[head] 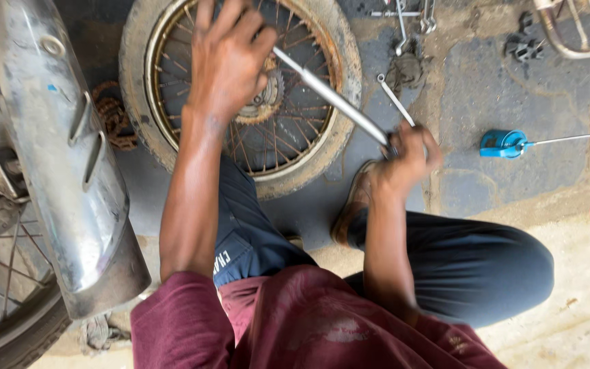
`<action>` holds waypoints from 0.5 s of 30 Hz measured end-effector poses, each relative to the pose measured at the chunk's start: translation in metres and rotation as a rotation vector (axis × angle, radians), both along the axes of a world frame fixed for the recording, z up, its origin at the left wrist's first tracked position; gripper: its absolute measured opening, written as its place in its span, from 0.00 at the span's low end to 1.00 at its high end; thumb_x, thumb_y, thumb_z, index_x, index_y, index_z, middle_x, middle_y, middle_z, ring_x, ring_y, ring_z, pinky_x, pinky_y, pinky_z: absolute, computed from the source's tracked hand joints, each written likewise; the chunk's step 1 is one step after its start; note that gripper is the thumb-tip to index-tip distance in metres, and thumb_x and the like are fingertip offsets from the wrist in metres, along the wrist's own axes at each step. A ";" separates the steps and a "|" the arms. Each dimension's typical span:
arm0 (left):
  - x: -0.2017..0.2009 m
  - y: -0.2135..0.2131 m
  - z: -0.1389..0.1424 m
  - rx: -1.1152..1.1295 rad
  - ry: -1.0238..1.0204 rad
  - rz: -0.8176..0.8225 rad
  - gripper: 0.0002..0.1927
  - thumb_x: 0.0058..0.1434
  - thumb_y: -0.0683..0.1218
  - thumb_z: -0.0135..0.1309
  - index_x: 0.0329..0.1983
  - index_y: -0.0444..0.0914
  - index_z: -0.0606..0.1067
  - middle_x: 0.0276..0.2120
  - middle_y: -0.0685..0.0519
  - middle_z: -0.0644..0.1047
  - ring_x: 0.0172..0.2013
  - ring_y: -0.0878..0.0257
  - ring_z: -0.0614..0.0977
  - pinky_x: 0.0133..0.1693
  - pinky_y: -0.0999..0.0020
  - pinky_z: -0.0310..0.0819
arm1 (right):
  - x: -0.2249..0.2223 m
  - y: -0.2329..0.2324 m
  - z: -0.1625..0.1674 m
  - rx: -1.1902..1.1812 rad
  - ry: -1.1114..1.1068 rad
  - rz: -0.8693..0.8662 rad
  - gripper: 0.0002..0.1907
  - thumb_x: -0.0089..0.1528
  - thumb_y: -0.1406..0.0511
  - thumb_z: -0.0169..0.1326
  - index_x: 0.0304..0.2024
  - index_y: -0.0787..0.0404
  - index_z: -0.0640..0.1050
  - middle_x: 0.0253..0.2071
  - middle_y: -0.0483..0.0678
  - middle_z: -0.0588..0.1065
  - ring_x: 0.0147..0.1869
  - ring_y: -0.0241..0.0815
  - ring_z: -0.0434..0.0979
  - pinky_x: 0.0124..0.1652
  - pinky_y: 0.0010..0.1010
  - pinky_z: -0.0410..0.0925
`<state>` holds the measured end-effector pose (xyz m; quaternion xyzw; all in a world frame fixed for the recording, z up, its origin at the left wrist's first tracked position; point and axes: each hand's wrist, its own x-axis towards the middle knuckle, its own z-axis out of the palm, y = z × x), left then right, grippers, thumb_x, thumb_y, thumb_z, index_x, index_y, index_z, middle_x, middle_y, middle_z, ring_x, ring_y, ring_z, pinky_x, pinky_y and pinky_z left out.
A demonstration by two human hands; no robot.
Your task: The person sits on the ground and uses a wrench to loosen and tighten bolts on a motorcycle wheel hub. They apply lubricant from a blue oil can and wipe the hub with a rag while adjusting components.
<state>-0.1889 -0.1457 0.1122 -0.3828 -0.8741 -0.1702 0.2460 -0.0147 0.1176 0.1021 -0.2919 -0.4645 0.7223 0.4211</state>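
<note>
A spoked motorcycle wheel [308, 147] with a worn tyre and rusty rim lies flat on the ground in front of me. My left hand [230, 58] presses down over its hub, fingers spread. My right hand [408, 154] grips the near end of a long metal bar [329, 96] that runs diagonally from the hub out over the rim. A spanner [395, 100] lies on the ground just beyond my right hand.
A chrome exhaust pipe [56, 157] and another spoked wheel [1, 273] fill the left side. A rusty chain [114, 119] lies beside the tyre. A blue oil can [507, 143] with a long spout rests at right. Several tools [411, 17] and a sprocket [524, 44] lie at the top.
</note>
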 end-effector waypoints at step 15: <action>-0.007 0.012 0.007 -0.051 0.072 0.014 0.17 0.45 0.43 0.64 0.41 0.45 0.83 0.40 0.52 0.80 0.45 0.57 0.82 0.54 0.48 0.74 | 0.101 0.044 0.103 0.296 -0.890 0.318 0.14 0.61 0.67 0.64 0.24 0.66 0.76 0.21 0.42 0.67 0.24 0.32 0.59 0.25 0.27 0.49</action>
